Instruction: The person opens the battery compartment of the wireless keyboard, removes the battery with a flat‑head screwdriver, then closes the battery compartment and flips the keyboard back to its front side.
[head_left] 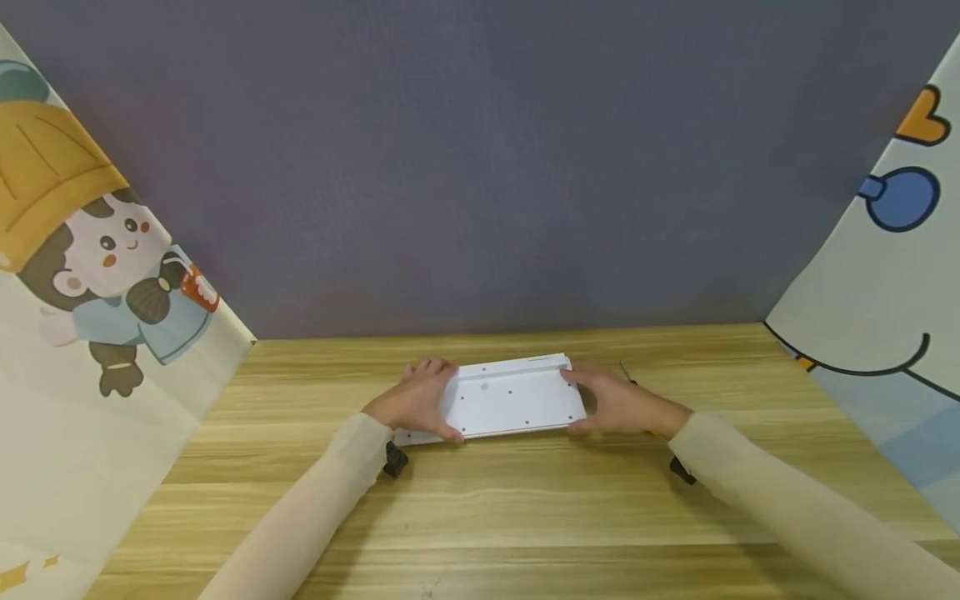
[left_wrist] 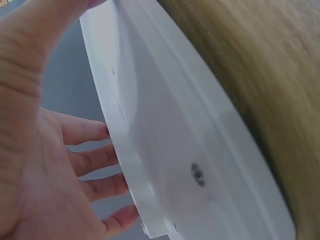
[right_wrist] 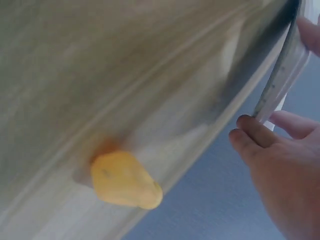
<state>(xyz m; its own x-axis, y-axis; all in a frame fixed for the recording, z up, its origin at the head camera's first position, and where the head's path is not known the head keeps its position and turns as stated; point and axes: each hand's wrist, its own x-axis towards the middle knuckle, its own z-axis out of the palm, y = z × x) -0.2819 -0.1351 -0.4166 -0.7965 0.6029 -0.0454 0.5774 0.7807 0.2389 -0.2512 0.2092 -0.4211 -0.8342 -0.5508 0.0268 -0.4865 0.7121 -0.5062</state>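
A flat white board [head_left: 517, 400] dotted with small dark holes, with a raised strip along its far edge, lies between my hands in the head view. My left hand [head_left: 420, 402] grips its left end, thumb at the near edge and fingers at the far one. At the right end my right hand [head_left: 618, 402] holds it the same way. White board also shows past my left hand; whether it is a separate piece I cannot tell. In the left wrist view a dark oval mark [left_wrist: 198, 175] shows on the white board [left_wrist: 165, 125].
A yellow-handled tool [right_wrist: 125, 180], seemingly a screwdriver, lies on the wooden table [head_left: 480, 517] beyond my right hand, mostly hidden in the head view. A grey panel [head_left: 480, 167] stands behind the table, and printed walls flank both sides.
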